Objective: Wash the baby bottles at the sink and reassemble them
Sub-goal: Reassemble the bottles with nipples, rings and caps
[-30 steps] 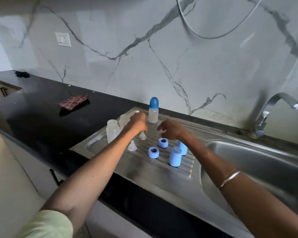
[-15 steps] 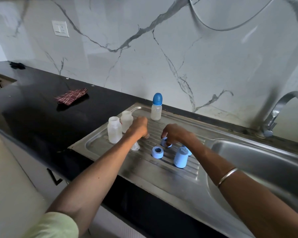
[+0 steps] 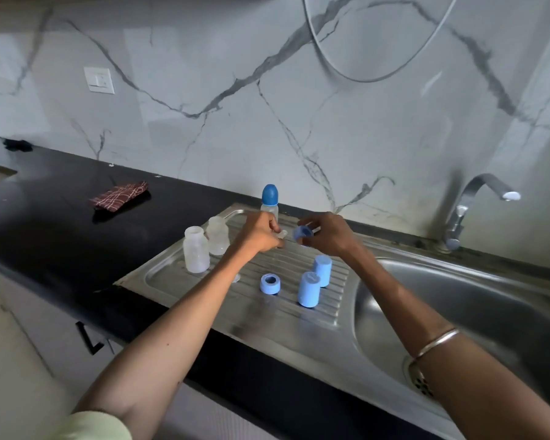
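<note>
Both your hands have lifted off the drainboard since half a second ago, each bringing a part up with it, and one blue ring is gone from the ribs below.

Your right hand [image 3: 327, 235] has its fingers curled round a blue collar ring [image 3: 303, 233], open side facing your left. Your left hand [image 3: 261, 233] pinches a clear teat [image 3: 282, 235] between thumb and fingertips, just beside the ring. The two parts are near but not yet joined, as far as the blur allows.

Judgement on the step: you are seating a teat into its collar, so reassembly is under way and washing appears finished; the tap [image 3: 477, 201] shows no running water.

Done: one capped bottle [image 3: 270, 204] stands upright at the back of the drainboard [image 3: 159, 274], complete.

Outstanding: two open bottles stand side by side at the left, the nearer bottle [image 3: 196, 254] and the farther bottle [image 3: 218, 236], both without tops. A second collar ring [image 3: 270, 283] lies flat on the ribs. Two blue caps [image 3: 310, 289] stand near the basin [image 3: 458, 300]. Something small and clear shows beside your left forearm; I cannot tell what it is.

Estimate: roughly a third assembled, two bottles left.

A folded checked cloth [image 3: 119, 195] lies on the black counter, well apart.
</note>
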`<state>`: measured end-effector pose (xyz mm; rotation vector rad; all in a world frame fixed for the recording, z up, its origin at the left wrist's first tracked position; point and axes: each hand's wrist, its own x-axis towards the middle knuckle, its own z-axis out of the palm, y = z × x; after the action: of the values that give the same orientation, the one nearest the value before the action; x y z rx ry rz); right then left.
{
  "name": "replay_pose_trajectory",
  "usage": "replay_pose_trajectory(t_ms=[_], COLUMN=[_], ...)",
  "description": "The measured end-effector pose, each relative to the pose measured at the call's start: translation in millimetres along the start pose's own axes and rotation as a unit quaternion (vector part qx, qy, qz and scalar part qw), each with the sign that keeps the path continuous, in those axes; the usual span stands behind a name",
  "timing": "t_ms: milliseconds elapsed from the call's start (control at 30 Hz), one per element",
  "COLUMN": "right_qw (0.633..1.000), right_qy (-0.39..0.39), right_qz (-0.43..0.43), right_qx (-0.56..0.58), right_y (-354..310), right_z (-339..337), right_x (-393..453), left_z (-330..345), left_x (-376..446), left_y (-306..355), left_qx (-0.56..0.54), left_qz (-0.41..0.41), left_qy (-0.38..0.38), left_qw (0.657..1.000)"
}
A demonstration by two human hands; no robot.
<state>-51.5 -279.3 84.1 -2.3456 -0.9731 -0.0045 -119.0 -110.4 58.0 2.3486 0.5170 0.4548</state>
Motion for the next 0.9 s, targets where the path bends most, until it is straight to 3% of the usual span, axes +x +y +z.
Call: replay_pose_trajectory(t_ms=[300,500,600,900], right_qw=[0.991,0.979,0.973,0.951], right_qy=[0.091,0.150,0.175,0.242], right_qz=[0.022,0.044,0.056,0.088], right_qx=[0.097,0.131,0.136,0.170], right_y=[31,73,96,142], right_z=[-54,-81,-88,-88], right_x=[-65,-108,-124,-151], left_z=[39,81,101,153], left_x=[-42,-67,-76,-91], left_y=[79,127,143,171], left_qx=[-0.117,-0.261,-0.277,-0.301], left_qz=[0.060,0.087,0.097,0.104], left_qy=[-0.019,-0.013,0.009,-0.045], left_qw=[0.991,0.961,0.956,0.947])
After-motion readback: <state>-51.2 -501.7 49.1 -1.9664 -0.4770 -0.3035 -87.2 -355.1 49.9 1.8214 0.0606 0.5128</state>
